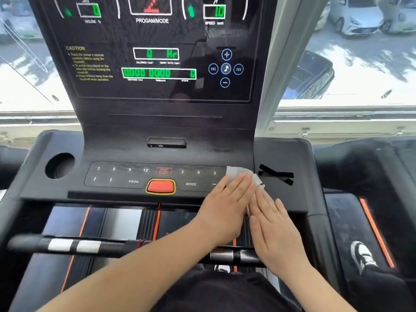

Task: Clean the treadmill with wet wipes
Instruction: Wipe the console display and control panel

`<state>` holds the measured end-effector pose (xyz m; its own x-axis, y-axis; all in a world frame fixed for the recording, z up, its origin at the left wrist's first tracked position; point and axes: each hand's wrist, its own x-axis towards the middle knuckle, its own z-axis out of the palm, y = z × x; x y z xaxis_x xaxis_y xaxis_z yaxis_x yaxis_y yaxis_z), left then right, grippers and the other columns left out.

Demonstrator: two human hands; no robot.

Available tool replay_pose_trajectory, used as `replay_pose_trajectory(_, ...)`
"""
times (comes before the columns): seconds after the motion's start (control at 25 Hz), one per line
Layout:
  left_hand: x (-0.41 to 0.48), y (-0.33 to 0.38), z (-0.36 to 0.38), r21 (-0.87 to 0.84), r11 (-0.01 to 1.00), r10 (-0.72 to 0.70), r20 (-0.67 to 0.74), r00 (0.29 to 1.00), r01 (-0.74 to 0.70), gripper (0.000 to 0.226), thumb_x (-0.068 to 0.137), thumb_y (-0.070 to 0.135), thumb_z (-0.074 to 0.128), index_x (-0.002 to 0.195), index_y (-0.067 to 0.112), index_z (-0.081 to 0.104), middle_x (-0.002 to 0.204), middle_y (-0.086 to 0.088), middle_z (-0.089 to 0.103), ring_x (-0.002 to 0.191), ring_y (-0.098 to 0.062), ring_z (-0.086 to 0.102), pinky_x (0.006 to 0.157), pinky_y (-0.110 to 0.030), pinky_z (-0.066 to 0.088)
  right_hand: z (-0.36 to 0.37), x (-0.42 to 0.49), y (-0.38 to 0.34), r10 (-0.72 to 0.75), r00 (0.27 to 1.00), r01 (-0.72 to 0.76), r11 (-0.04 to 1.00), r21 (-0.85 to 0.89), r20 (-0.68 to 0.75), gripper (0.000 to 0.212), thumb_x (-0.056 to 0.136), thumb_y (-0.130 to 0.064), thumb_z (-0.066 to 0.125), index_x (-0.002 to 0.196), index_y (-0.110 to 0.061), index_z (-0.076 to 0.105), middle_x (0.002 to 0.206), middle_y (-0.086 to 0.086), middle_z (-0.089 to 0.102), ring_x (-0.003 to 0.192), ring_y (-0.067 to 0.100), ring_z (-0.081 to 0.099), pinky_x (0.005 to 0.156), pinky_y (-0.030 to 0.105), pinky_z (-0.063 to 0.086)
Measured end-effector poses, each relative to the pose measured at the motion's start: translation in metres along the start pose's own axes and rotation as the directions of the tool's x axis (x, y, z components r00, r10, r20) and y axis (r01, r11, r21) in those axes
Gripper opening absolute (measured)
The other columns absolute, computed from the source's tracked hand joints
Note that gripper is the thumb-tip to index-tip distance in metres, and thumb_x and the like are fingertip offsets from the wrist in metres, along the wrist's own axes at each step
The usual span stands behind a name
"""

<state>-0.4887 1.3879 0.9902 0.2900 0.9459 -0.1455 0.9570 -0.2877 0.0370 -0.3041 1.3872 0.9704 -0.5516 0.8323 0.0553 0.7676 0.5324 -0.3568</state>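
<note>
On treadmill console [281, 154], flat left hand [222, 203] presses wipe [238, 171].

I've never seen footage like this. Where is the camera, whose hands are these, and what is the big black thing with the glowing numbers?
There is no robot here. The single picture comes from a camera worn on a person's head, looking forward and down, so the hands are that person's own.

The black thing is a treadmill. Its upright display shows green numbers. Below it is a row of buttons with a red button in the middle, and a round cup hole on the left. A handlebar crosses near the bottom.

A white wet wipe lies at the right end of the button row. The left hand presses flat on it with straight fingers. The right hand lies flat beside it, fingertips at the wipe's edge. Neither hand grips anything.

Parked cars show through the window.
</note>
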Motion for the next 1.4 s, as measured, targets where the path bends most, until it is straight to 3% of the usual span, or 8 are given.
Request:
replay_pose_trajectory(0.2,-0.042,0.008,0.026,0.031,0.997,-0.070,-0.047,0.996,0.072,0.076,0.103,0.050,0.032,0.164,0.012,0.010,0.172,-0.009,-0.002,0.159,-0.022,-0.008,0.127,-0.046,-0.003,0.013,-0.003,-0.001,0.024,0.997,-0.031,0.994,-0.103,-0.074,0.059,0.108,-0.034,0.022,0.156,-0.002,0.035,0.167,0.009,0.026,0.157,0.019,0.020,0.125,0.046,0.019)
replay_pose_trajectory(0.44,-0.084,-0.006,0.035,-0.061,0.958,-0.283,-0.034,0.959,0.280,0.080,0.099,0.056,0.042,0.162,0.010,0.025,0.172,-0.009,0.013,0.160,-0.022,0.007,0.125,-0.047,0.011,0.021,0.018,-0.017,0.067,0.994,-0.076,0.992,-0.104,-0.081,0.065,0.108,-0.040,0.017,0.161,-0.004,0.021,0.170,0.014,0.016,0.159,0.026,0.009,0.126,0.051,0.015)
replay_pose_trajectory(0.64,-0.065,0.003,0.027,-0.094,0.959,-0.273,-0.035,0.961,0.269,0.070,0.101,0.045,0.036,0.160,0.008,0.030,0.170,-0.011,0.017,0.159,-0.024,0.012,0.126,-0.045,0.011,0.025,0.021,-0.034,-0.100,0.994,0.091,0.980,-0.175,-0.043,0.064,0.106,-0.040,0.025,0.160,-0.005,0.025,0.171,0.011,0.015,0.159,0.025,0.011,0.126,0.050,0.017)
replay_pose_trajectory(0.72,-0.065,-0.016,0.017,-0.068,0.954,-0.293,-0.022,0.956,0.291,0.069,0.103,0.045,0.027,0.162,0.009,0.026,0.170,-0.010,0.011,0.159,-0.022,0.008,0.127,-0.044,0.002,0.026,0.028,-0.043,-0.103,0.994,0.097,0.982,-0.163,-0.029,0.065,0.107,-0.043,0.023,0.161,-0.006,0.024,0.171,0.010,0.014,0.159,0.024,0.009,0.127,0.049,0.016)
replay_pose_trajectory(0.88,-0.052,-0.066,-0.002,-0.035,0.946,-0.321,0.036,0.946,0.322,0.068,0.107,0.049,0.008,0.164,0.015,-0.004,0.171,-0.003,-0.015,0.157,-0.017,-0.018,0.126,-0.043,-0.017,0.031,0.059,-0.071,-0.057,0.998,0.058,0.984,-0.169,0.014,0.064,0.108,-0.044,0.019,0.159,-0.006,0.030,0.169,0.011,0.020,0.159,0.023,0.010,0.128,0.048,0.014)
replay_pose_trajectory(1.08,-0.077,-0.131,-0.017,-0.100,0.911,-0.388,0.115,0.914,0.399,0.066,0.105,0.048,0.000,0.164,0.018,-0.006,0.170,0.003,-0.016,0.156,-0.012,-0.020,0.126,-0.043,-0.015,0.036,0.109,-0.125,-0.074,0.992,0.091,0.981,-0.170,0.101,0.080,0.103,-0.055,-0.008,0.161,-0.012,0.025,0.170,0.007,0.014,0.159,0.019,0.003,0.129,0.043,-0.001)
replay_pose_trajectory(1.24,-0.138,-0.193,-0.003,-0.133,0.881,-0.450,0.067,0.891,0.455,0.078,0.094,0.054,-0.015,0.163,0.019,-0.006,0.169,0.004,-0.018,0.151,-0.008,-0.027,0.126,-0.041,-0.015,0.051,0.143,-0.203,-0.122,0.970,0.149,0.982,-0.113,0.212,0.081,0.098,-0.057,-0.009,0.164,-0.016,0.014,0.172,0.002,0.001,0.158,0.016,-0.007,0.128,0.043,-0.009)
replay_pose_trajectory(1.4,-0.196,-0.255,0.014,-0.143,0.831,-0.537,0.047,0.842,0.538,0.073,0.096,0.051,-0.009,0.161,0.019,-0.008,0.170,0.002,-0.014,0.155,-0.012,-0.020,0.128,-0.044,-0.010,0.085,0.166,-0.288,-0.170,0.954,0.192,0.979,-0.069,0.245,0.081,0.098,-0.058,-0.003,0.164,-0.014,0.010,0.172,0.004,-0.002,0.158,0.018,-0.010,0.128,0.044,-0.008)
